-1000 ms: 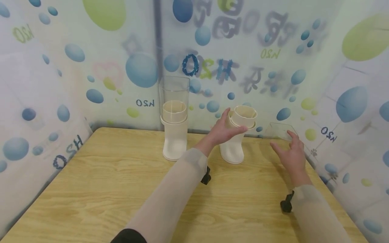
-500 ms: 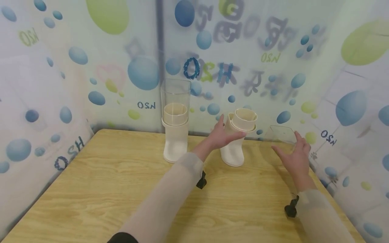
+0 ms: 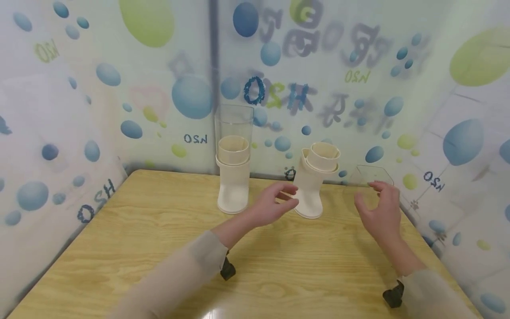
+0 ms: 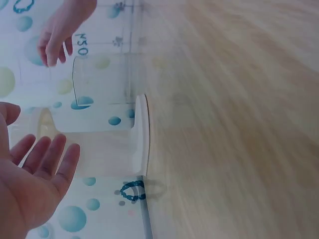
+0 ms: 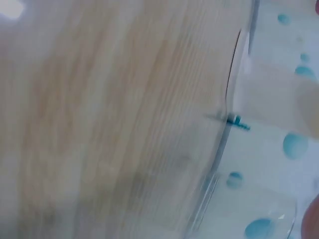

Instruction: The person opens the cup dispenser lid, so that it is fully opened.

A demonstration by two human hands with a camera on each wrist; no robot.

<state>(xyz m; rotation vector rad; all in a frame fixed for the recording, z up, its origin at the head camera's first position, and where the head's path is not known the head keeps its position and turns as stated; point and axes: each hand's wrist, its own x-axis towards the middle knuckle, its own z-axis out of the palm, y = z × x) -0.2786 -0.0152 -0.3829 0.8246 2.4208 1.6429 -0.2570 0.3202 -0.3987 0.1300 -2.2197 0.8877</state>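
Two white dispenser-like stands are on the wooden table near its back edge. A clear open-topped container sits on the left stand (image 3: 233, 188). The right stand (image 3: 312, 186) has a bare cream collar (image 3: 324, 157) on top. My left hand (image 3: 275, 204) is in front of and left of the right stand, fingers loosely bent around nothing. In the left wrist view its palm (image 4: 30, 194) appears beside that stand. A second clear container (image 3: 364, 176) stands upright at the table's right rear. My right hand (image 3: 380, 217) hovers close to it, fingers spread and bent, apart from it in the left wrist view.
A pale curtain (image 3: 191, 146) with blue and green dots and lettering encloses the table (image 3: 167, 248) at the back and both sides. The right table edge runs near my right forearm.
My left hand has come away from the right stand's upper part, moving down and left. My right hand has shifted only slightly by the clear container. Both stands stay where they were.
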